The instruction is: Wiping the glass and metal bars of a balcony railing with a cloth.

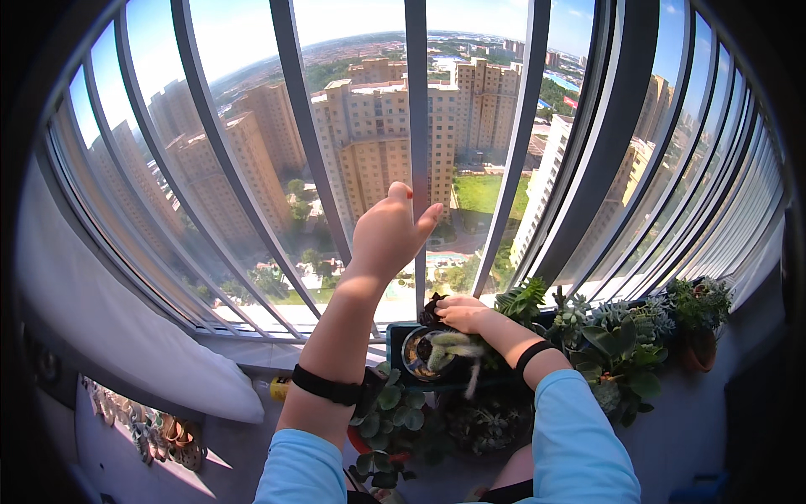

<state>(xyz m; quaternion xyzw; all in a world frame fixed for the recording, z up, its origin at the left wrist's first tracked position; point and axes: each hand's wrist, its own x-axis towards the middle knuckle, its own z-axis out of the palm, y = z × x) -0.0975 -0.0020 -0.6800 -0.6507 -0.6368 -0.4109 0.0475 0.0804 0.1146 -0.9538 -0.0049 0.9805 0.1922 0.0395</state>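
Note:
My left hand [390, 230] is raised in front of the window bars, its thumb apart and pointing right. Its other fingers curl away from view beside a grey vertical bar [415, 126], so whether they hold anything is hidden. Lower and to the right, my right hand [465, 313] has its fingertips at a dark-leaved plant [433, 309]; whether they pinch it is unclear. Just below that hand, a hairy, trailing cactus [448, 348] grows from a round pot [412, 364]. The pot stands in a dark teal planter box [394, 343].
Leafy succulents [607, 346] crowd the right side, with a terracotta pot [699, 353] at the far end. A round-leaved plant [393, 409] stands below my left forearm. White fabric [151, 353] bulges at left, above several shoes [151, 435]. Tall buildings [371, 145] rise outside.

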